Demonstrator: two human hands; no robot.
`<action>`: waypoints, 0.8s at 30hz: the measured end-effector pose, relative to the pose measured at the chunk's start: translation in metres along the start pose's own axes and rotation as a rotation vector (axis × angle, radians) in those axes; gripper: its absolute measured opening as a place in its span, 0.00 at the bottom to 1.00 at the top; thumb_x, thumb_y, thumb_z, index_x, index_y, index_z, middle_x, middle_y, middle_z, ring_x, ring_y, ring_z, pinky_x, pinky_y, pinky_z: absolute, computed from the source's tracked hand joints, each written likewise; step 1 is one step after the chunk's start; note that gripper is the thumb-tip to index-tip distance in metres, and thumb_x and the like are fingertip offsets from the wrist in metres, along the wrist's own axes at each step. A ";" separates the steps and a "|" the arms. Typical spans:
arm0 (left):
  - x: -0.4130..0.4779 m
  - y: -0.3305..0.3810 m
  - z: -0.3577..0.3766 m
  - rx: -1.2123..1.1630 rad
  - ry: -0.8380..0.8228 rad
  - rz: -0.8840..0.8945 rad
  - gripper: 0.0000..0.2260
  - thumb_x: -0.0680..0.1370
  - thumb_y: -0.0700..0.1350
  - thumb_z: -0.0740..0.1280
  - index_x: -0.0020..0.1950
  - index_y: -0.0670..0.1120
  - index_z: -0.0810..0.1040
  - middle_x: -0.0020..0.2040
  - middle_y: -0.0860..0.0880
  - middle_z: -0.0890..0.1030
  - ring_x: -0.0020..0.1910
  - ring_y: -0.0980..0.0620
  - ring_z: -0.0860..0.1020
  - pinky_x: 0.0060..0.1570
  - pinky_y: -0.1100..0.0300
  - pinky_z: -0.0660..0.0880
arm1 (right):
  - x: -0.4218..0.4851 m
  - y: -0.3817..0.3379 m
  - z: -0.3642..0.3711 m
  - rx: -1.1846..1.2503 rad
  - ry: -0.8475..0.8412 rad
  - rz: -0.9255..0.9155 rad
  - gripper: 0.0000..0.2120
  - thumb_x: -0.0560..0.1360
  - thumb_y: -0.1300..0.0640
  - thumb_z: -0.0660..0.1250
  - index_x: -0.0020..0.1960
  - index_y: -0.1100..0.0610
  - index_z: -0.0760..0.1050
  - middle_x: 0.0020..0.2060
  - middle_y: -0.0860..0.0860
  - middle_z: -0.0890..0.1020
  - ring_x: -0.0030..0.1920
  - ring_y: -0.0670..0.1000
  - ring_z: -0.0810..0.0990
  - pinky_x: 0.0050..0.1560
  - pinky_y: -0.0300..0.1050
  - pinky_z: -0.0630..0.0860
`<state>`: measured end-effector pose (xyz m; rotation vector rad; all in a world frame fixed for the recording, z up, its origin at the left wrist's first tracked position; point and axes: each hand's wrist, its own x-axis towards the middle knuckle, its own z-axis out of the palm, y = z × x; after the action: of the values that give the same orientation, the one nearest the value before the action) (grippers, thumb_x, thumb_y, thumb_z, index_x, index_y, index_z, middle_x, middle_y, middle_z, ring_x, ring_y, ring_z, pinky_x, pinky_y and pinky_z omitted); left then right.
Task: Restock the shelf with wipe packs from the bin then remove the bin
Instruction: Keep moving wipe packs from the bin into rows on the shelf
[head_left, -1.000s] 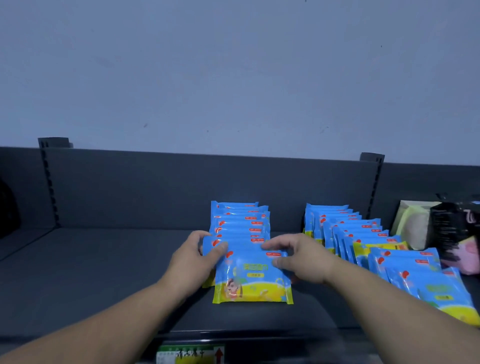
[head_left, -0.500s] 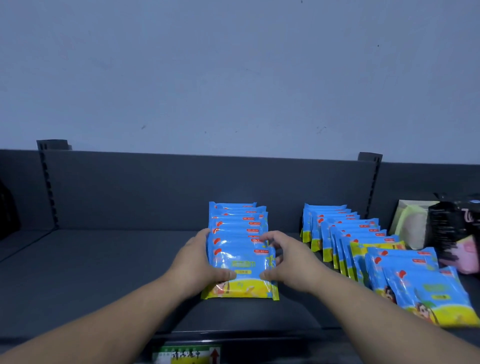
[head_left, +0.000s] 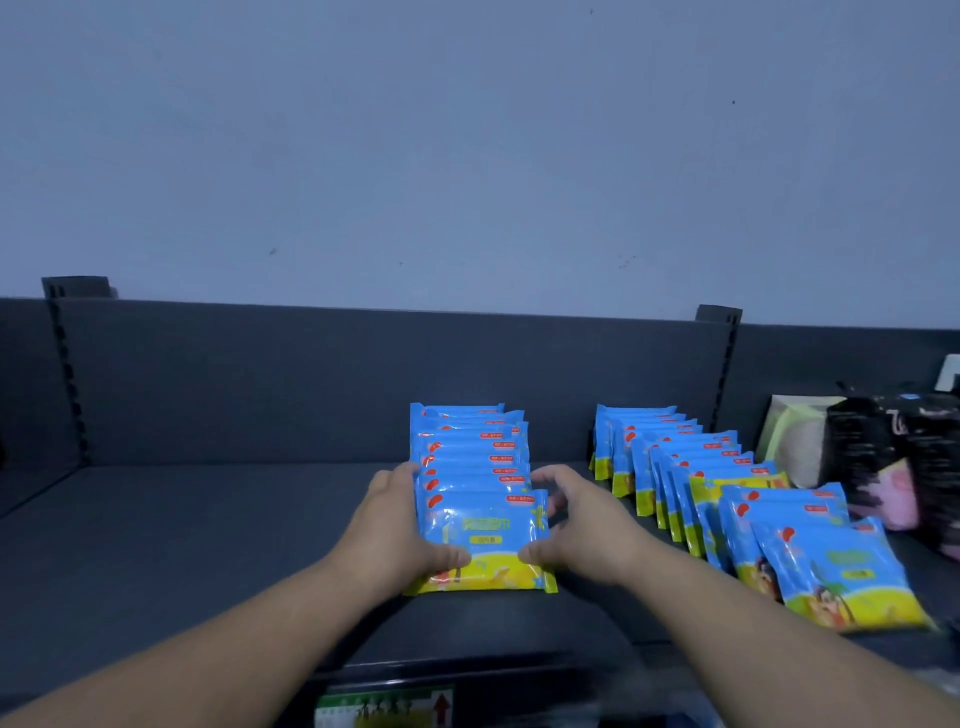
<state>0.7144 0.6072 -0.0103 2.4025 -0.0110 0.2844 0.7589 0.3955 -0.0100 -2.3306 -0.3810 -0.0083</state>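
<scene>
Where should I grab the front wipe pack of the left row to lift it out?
Grip its left and right edges, coming from the front. The front pack leans back on the row behind, so its back is blocked while both sides stand free. The left hand and right hand hold it there.

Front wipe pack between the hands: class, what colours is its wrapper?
The front wipe pack is blue with a yellow bottom band; head view.

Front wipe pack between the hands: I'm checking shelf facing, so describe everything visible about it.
The front wipe pack is a glossy plastic pouch, blue above, yellow below, red marks on top. It stands leaning back against its row on the shelf. The left hand and right hand hold its sides, thumbs on its front.
</scene>
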 end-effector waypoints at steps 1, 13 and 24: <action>0.001 -0.001 0.000 0.000 -0.001 0.008 0.45 0.63 0.51 0.80 0.73 0.51 0.59 0.62 0.53 0.65 0.54 0.58 0.67 0.56 0.65 0.67 | -0.001 -0.001 0.001 -0.016 0.008 0.007 0.36 0.63 0.60 0.80 0.66 0.48 0.67 0.43 0.46 0.75 0.37 0.42 0.77 0.38 0.35 0.75; -0.003 0.020 0.014 0.147 0.087 0.267 0.40 0.67 0.61 0.74 0.74 0.51 0.59 0.71 0.54 0.59 0.71 0.51 0.60 0.69 0.56 0.63 | -0.044 0.005 -0.019 -0.087 0.177 0.086 0.39 0.63 0.51 0.80 0.69 0.48 0.66 0.52 0.46 0.74 0.50 0.50 0.79 0.52 0.41 0.75; -0.040 0.134 0.099 0.173 0.017 0.583 0.36 0.71 0.63 0.69 0.73 0.51 0.60 0.71 0.53 0.62 0.70 0.51 0.61 0.70 0.56 0.61 | -0.145 0.059 -0.099 -0.291 0.411 0.130 0.26 0.70 0.49 0.75 0.65 0.50 0.72 0.57 0.47 0.75 0.50 0.44 0.75 0.52 0.35 0.68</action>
<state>0.6837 0.4383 -0.0026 2.5204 -0.7116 0.5916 0.6471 0.2479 0.0024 -2.5530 -0.0214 -0.5016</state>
